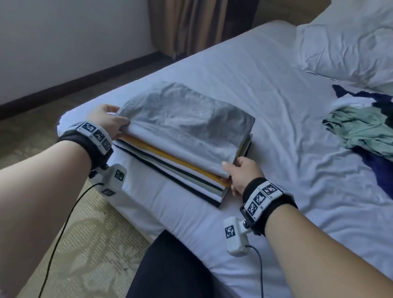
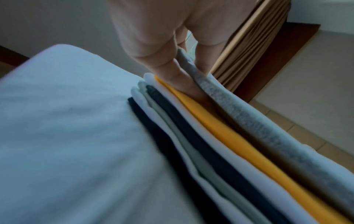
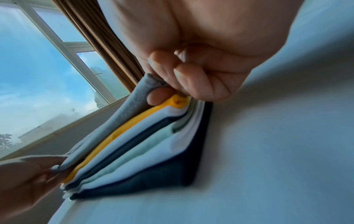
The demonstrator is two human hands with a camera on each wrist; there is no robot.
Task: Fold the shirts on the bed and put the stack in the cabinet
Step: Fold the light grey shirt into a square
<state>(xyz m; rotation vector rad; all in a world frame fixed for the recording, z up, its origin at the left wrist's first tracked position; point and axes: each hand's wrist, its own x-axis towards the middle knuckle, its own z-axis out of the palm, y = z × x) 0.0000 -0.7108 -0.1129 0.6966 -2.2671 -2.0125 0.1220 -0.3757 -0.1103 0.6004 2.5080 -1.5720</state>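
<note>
A stack of folded shirts lies near the bed's front left corner, with dark, white, pale green and yellow layers. A grey shirt lies folded on top. My left hand pinches the grey shirt's left corner. In the left wrist view its fingers lie under the grey shirt on the yellow one. My right hand pinches the grey shirt's near right corner. In the right wrist view that hand holds the grey corner lifted slightly off the yellow shirt.
A loose heap of green and navy clothes lies at the right of the white bed sheet. A pillow sits at the far right, and brown curtains hang behind. Patterned floor runs left of the bed's edge.
</note>
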